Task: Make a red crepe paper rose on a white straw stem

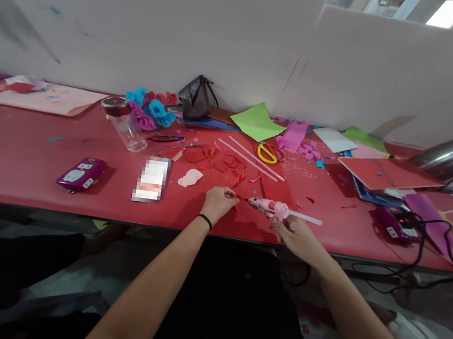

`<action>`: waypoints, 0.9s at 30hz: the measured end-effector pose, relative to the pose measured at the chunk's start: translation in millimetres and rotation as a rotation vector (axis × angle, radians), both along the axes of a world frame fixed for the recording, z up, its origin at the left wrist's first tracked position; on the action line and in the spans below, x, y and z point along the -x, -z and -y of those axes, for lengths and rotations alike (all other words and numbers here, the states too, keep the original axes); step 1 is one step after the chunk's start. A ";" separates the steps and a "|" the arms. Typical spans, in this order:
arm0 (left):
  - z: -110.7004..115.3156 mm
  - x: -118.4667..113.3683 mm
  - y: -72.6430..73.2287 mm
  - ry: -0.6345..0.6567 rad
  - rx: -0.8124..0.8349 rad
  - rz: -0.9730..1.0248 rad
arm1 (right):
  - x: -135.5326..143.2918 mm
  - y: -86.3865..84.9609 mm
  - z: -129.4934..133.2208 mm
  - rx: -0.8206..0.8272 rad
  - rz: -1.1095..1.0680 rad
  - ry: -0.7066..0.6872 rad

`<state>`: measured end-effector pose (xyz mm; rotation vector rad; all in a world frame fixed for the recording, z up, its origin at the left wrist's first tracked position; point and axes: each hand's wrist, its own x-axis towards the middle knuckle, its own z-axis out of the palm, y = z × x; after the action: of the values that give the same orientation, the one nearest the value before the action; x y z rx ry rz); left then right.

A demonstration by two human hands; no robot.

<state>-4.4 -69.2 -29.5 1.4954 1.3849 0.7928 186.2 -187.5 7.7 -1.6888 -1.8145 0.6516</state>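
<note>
My right hand (291, 232) grips a pink hot glue gun (267, 205), with a long translucent glue stick (307, 218) protruding from its rear. The gun's nozzle points left, close to the fingertips of my left hand (219, 202). Those fingers are pinched on a small red paper piece (236, 199), mostly hidden against the red surface. Just beyond my hands lie several cut red paper pieces (225, 164). Pale pink paper petals (190, 177) rest to the left of my left hand.
Two spare glue sticks (248, 157) lie beside yellow-handled scissors (267, 153). A phone (151, 179), a purple power box (81, 174), a glass bottle (126, 126) and paper flowers (151, 109) stand left. At right, cables (418, 261) run from another purple box (396, 225).
</note>
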 end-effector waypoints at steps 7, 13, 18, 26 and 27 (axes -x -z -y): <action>1.9 0.8 -6.6 0.021 -0.010 -0.031 | 10.1 -4.9 -3.2 -0.009 -0.048 -0.093; 2.3 0.1 -8.5 0.018 -0.008 -0.067 | 13.5 -5.1 -4.2 0.037 0.018 -0.071; 2.6 0.6 -10.0 0.080 0.004 -0.149 | 14.7 -4.7 -5.7 0.063 0.013 -0.070; 3.8 -0.3 -14.0 0.084 0.006 -0.161 | 14.6 -3.3 -5.9 0.056 -0.048 -0.018; 3.9 -0.3 -14.5 0.084 0.005 -0.164 | 14.5 -3.5 -5.9 0.059 -0.057 -0.012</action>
<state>-4.1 -73.2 -15.0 1.6334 1.4322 0.6261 171.7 -181.6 11.2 -1.6814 -1.7827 0.7578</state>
